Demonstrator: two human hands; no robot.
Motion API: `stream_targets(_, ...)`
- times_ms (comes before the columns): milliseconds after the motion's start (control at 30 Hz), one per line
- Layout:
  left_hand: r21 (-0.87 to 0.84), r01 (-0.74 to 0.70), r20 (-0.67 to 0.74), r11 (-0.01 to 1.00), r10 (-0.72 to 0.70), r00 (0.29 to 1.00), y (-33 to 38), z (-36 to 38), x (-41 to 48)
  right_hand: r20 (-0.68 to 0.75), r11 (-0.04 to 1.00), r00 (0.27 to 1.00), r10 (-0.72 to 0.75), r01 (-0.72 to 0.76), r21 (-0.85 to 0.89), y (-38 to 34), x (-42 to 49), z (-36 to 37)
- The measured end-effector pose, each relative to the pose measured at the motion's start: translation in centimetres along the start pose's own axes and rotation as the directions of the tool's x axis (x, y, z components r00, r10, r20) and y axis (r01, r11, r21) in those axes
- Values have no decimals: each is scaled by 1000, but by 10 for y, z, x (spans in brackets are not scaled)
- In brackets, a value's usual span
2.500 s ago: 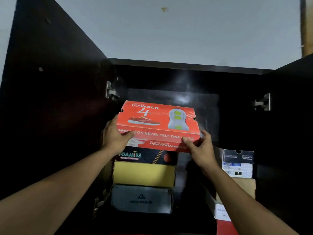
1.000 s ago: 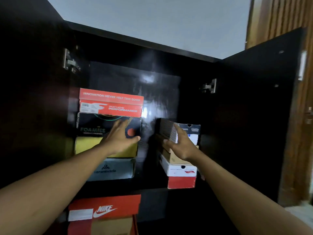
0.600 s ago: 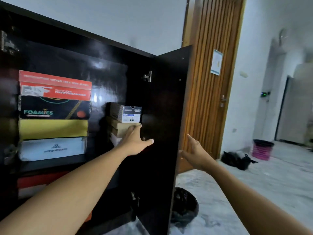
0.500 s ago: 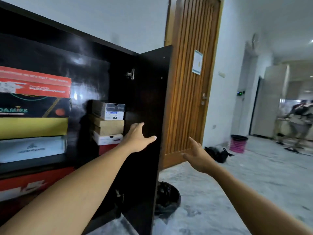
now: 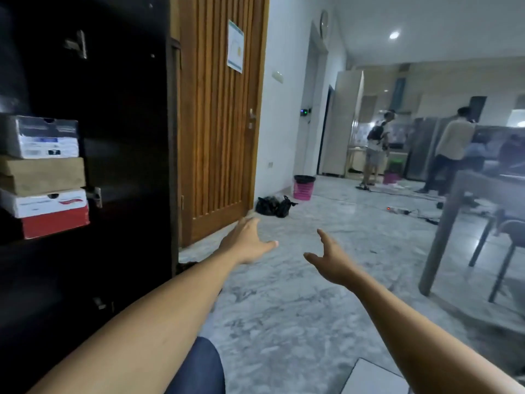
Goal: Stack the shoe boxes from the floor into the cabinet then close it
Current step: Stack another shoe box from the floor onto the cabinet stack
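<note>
Since 0.5 s ago the view has swung right, away from the cabinet. The left hand has come away from the door, and both hands now hang over the floor.

Nearest, at the bottom right edge, a pale flat corner lies on the floor; I cannot tell whether it is a box. It sits below and right of the hands, nearer the right hand.

Both hands are empty, fingers spread, palms turned toward each other. To their left stands the open door, its free edge upright and nearer the left hand. Further left, 4 boxes sit stacked in the cabinet. No other box shows on the floor.

I judge the coming move turns on that corner: if it is a box, the right hand leads down to it. If not, the left hand takes the door.
</note>
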State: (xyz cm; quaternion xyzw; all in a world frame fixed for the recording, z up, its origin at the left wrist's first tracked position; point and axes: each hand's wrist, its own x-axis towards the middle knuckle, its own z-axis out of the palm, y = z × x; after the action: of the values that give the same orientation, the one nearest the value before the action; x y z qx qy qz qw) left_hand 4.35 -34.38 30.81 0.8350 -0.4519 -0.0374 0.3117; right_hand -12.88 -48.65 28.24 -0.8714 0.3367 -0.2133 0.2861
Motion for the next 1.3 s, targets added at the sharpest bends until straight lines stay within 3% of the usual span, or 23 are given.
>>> stream_targets(233, 1, -89, 245, 996, 86, 966, 34, 137, 15, -54, 951, 953, 298, -291, 102, 115, -59, 7)
stream_targets(433, -44, -119, 515, 992, 124, 848, 34, 261, -6, -60, 826, 827, 559, -551, 118, 217, -117, 26)
stream_targets(633, 22, -39, 692, 999, 13, 722, -11, 361, -41, 59, 766, 774, 630, -632, 115, 286, -154, 74)
stream_targets(767, 43, 41, 741, 998, -59, 668, -35, 400, -59, 69, 715, 738, 671, -669, 202, 317, -173, 111)
stream_targets(933, 6, 53, 787, 999, -38, 616, -38, 440, -96, 86, 607, 668, 739, -715, 346, 341, -188, 139)
stream_targets(1167, 89, -8, 759, 996, -63, 648, -28, 456, -118, 208, 375, 557, 804, -746, 550, 362, -192, 170)
stream_targets(1300, 133, -15, 742, 991, -89, 665, -30, 459, -118, 224, 324, 569, 791, -701, 636, 359, -192, 178)
